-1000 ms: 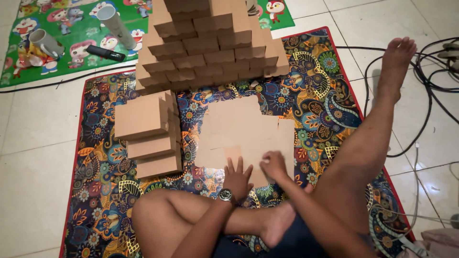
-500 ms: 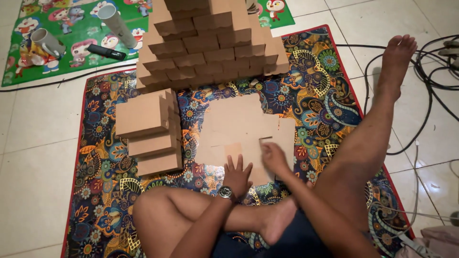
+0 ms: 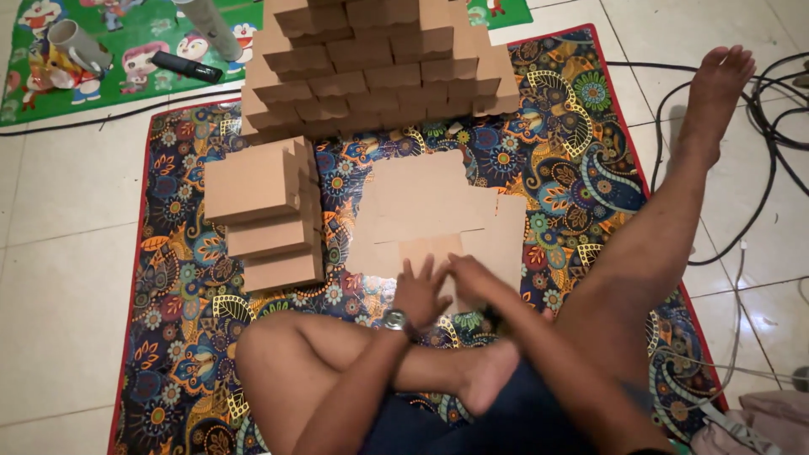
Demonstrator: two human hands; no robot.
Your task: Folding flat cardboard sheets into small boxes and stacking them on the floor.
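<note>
Below the box stack [image 3: 371, 63], your left hand [image 3: 419, 292] presses spread fingers and your right hand [image 3: 472, 278] flat fingers on the cardboard blank [image 3: 430, 206]; light, bendy, best gripped at its edges.

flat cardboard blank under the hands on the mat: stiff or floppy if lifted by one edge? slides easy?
The flat cardboard blank looks thin, cut with flaps, so it would probably bend along its creases rather than stay rigid. It is likely light for its spread. Both the left hand and the right hand press its near edge; unpressed, it might slide on the patterned mat, though the fabric likely adds some grip.
</note>
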